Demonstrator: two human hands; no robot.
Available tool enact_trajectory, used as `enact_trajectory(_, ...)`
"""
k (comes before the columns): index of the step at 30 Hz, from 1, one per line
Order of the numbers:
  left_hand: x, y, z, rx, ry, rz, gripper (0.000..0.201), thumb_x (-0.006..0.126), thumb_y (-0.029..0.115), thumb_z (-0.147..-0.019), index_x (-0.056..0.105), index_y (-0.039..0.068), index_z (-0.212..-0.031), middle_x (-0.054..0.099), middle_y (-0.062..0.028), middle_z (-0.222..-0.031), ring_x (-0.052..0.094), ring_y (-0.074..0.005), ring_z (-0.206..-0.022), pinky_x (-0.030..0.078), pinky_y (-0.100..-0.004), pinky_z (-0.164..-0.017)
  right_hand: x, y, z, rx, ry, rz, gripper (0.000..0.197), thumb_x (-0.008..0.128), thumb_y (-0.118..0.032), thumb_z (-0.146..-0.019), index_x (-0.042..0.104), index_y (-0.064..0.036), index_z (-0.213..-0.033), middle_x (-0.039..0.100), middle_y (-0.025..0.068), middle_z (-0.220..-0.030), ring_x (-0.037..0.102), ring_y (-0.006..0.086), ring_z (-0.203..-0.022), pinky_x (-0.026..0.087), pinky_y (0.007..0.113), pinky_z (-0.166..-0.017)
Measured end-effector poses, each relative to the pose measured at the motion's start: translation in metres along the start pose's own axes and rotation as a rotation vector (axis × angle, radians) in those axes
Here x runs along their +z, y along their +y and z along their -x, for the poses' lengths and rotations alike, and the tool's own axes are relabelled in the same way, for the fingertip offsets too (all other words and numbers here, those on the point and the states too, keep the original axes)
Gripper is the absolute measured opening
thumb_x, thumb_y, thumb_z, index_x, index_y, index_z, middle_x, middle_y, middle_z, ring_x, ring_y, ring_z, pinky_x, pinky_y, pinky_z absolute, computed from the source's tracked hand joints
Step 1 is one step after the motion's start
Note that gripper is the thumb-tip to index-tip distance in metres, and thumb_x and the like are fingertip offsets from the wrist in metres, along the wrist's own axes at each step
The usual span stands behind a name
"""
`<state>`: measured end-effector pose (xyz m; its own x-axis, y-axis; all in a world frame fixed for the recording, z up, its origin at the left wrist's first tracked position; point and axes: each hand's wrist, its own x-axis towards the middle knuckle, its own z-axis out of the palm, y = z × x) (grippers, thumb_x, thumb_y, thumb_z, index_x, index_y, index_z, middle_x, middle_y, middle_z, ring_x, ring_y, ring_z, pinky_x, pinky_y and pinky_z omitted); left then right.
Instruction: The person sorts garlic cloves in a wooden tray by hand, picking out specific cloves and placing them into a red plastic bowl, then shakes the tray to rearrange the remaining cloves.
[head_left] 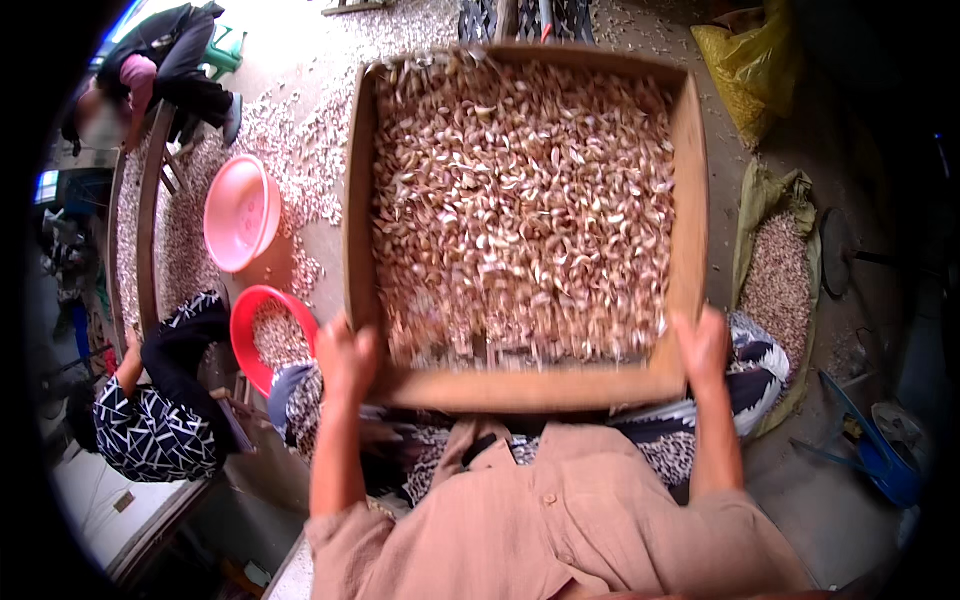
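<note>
Head view | Left grip [350, 358] and right grip [702, 345] clasp wooden tray [530, 390] near corners | pinkish cloves [520, 205] spread inside

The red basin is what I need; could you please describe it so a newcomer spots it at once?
Start from the big wooden tray. Just left of the left hand gripping its near corner is the red basin, holding clove-like pieces. Its vivid red sets it apart from the paler pink basin above it in the picture.
</note>
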<state>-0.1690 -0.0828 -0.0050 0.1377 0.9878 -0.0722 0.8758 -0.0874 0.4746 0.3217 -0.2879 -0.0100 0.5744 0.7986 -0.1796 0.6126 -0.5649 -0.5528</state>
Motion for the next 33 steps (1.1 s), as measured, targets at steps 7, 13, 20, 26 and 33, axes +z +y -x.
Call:
enact_trajectory(7, -0.016, 0.025, -0.1, -0.259, -0.11, 0.026, 0.032, 0.061, 0.022, -0.082, 0.072, -0.007, -0.087, 0.068, -0.0326, -0.076, 0.072, -0.0456, -0.074, 0.055, -0.0539, -0.068, 0.002, -0.051, -0.08, -0.01, 0.009, 0.122, 0.031, 0.074, -0.03, -0.086, 0.069, 0.0013, -0.086, 0.069, 0.0286, -0.087, 0.069, 0.0473, -0.087, 0.053, 0.054, -0.073)
enact_trajectory(13, -0.007, 0.014, 0.001, -0.086, -0.041, 0.068, 0.027, 0.07, 0.025, -0.08, 0.077, 0.005, -0.097, 0.073, -0.0252, -0.084, 0.073, -0.0424, -0.084, 0.057, -0.0512, -0.073, 0.007, 0.006, 0.012, -0.099, 0.103, 0.018, 0.032, 0.079, -0.029, -0.082, 0.067, 0.0001, -0.089, 0.069, 0.028, -0.091, 0.065, 0.0508, -0.089, 0.052, 0.055, -0.075)
enact_trajectory(20, -0.021, 0.046, -0.108, -0.182, -0.073, -0.099, 0.027, 0.065, 0.026, -0.084, 0.073, 0.001, -0.09, 0.071, -0.0287, -0.082, 0.071, -0.0457, -0.076, 0.057, -0.0538, -0.07, 0.028, -0.019, -0.088, -0.058, 0.041, 0.092, 0.035, 0.078, -0.031, -0.08, 0.064, 0.0003, -0.082, 0.066, 0.0273, -0.084, 0.065, 0.0504, -0.084, 0.049, 0.057, -0.07)
enact_trajectory(26, -0.011, 0.005, 0.022, -0.114, -0.051, 0.149, 0.027, 0.068, 0.022, -0.081, 0.077, 0.008, -0.102, 0.071, -0.0264, -0.086, 0.071, -0.0467, -0.085, 0.056, -0.0518, -0.078, -0.004, -0.015, 0.025, -0.067, 0.044, 0.07, 0.042, 0.077, -0.024, -0.082, 0.074, -0.0024, -0.117, 0.071, 0.0293, -0.112, 0.069, 0.0456, -0.108, 0.055, 0.051, -0.089)
enact_trajectory(33, -0.003, 0.011, -0.087, -0.19, -0.047, -0.084, 0.029, 0.066, 0.024, -0.082, 0.072, -0.003, -0.09, 0.069, -0.0298, -0.078, 0.071, -0.0477, -0.076, 0.056, -0.0544, -0.07, 0.012, -0.043, -0.112, -0.055, -0.031, 0.213, 0.025, 0.074, -0.023, -0.084, 0.069, 0.001, -0.09, 0.071, 0.0294, -0.098, 0.069, 0.0475, -0.093, 0.054, 0.054, -0.078)
